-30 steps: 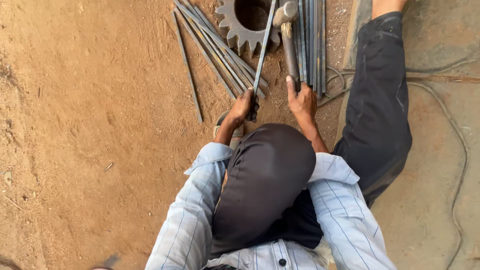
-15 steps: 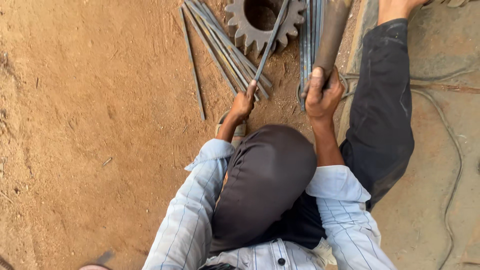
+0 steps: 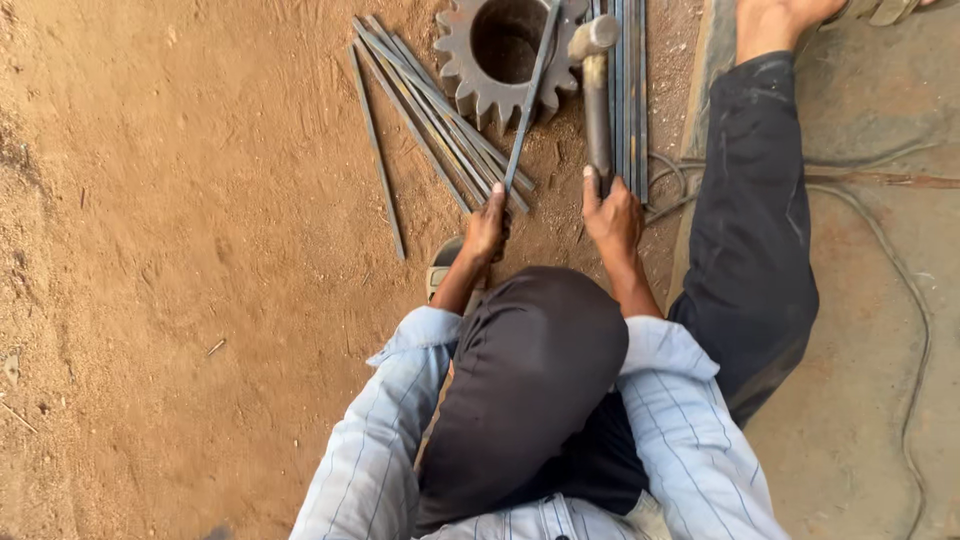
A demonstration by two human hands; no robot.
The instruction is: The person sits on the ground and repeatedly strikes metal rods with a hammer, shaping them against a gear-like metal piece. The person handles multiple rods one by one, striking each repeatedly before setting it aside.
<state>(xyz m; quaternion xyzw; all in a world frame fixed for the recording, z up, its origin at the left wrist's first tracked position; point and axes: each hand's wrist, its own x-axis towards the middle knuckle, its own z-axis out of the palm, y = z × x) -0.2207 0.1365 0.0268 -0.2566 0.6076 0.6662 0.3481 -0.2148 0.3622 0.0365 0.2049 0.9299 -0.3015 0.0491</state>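
Bare sandy ground (image 3: 180,200) spreads under a seated person. The left hand (image 3: 487,230) is closed around a thin steel rod (image 3: 530,100) whose far end lies across a big toothed gear (image 3: 505,55) ahead, while the right hand (image 3: 612,212) is wrapped tight round a hammer (image 3: 597,95), its head down beside the rod. This looks like straightening the rod on the gear; a clean blow needs the rod steady.

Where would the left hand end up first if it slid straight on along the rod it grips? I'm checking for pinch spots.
Probably at the big toothed gear. The left hand holds a thin metal rod whose far end rests across the gear's rim, with loose rods lying beside that line. Depth is hard to judge.
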